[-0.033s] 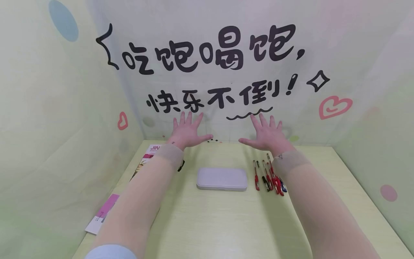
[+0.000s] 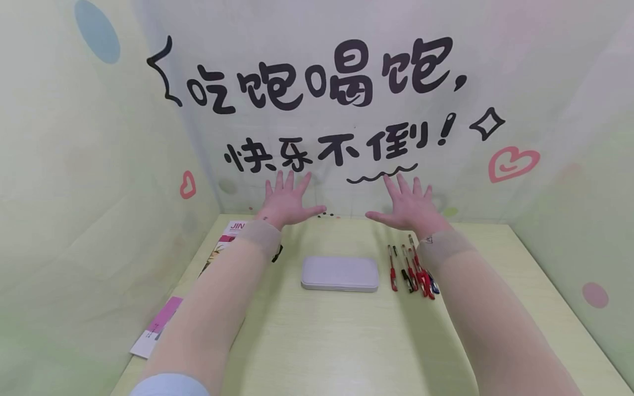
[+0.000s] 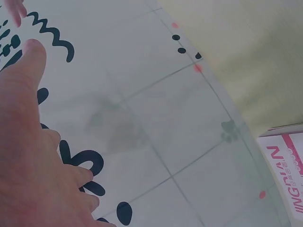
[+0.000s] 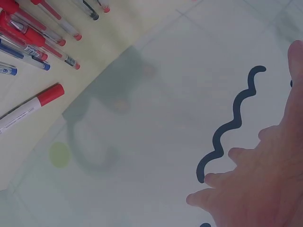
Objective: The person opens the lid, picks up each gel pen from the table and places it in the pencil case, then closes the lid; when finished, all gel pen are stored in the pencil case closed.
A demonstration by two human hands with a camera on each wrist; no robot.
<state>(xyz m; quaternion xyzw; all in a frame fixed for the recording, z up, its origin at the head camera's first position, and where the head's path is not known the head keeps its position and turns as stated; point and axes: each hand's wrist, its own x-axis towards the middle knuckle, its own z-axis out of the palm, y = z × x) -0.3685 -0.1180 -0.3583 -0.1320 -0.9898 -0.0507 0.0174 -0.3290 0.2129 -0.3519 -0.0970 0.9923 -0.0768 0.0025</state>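
Note:
Both hands are held out over the far end of the table with straight, spread fingers and nothing in them. The left hand (image 2: 284,202) is up before the lettered back wall; whether it touches the wall I cannot tell. Level with it, the right hand (image 2: 410,206) has its thumb pointing inward. Between the forearms lies a closed lavender case (image 2: 339,275). Several pens with red, black and blue parts, one a red pen (image 2: 393,279), lie beside the right forearm, which partly hides them. A white marker with a red cap (image 4: 50,95) shows in the right wrist view.
Printed booklets (image 2: 163,316) lie along the table's left edge, partly under the left forearm. A small black object (image 2: 277,253) peeks out by the left wrist. Patterned fabric-like walls (image 2: 559,165) enclose the pale wooden table (image 2: 317,352) at the back and sides.

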